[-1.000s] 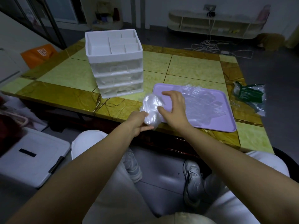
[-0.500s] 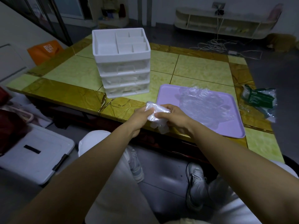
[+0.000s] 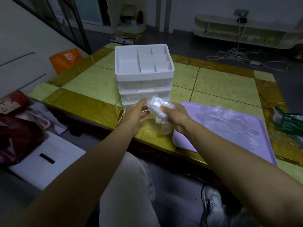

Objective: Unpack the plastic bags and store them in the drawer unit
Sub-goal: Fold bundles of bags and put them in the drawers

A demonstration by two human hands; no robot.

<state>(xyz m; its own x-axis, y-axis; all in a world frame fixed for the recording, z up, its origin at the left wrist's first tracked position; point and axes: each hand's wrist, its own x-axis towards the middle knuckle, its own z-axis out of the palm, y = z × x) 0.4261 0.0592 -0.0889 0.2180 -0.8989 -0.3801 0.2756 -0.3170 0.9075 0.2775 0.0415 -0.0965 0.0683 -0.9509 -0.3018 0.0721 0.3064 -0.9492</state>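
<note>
A crumpled clear plastic bag [image 3: 157, 107] is held between both hands just in front of the white drawer unit [image 3: 144, 74]. My left hand [image 3: 136, 115] grips its left side and my right hand [image 3: 177, 117] grips its right side, with a loose end hanging below. The unit has a divided open top tray and clear drawers below; my hands hide the lowest drawer front. More clear plastic bags [image 3: 229, 122] lie in a heap on the purple tray [image 3: 183, 140] to the right.
A green package in clear wrap [image 3: 288, 122] lies at the table's right edge. The yellow-green tiled table [image 3: 91, 82] stretches behind the unit. A white box [image 3: 44, 159] and a dark red bag [image 3: 14, 133] sit on the floor to the left.
Both hands lifted the bundled bag off the tray's left edge and carried it up and left, to the front of the drawer unit. The view shifted closer to the unit.
</note>
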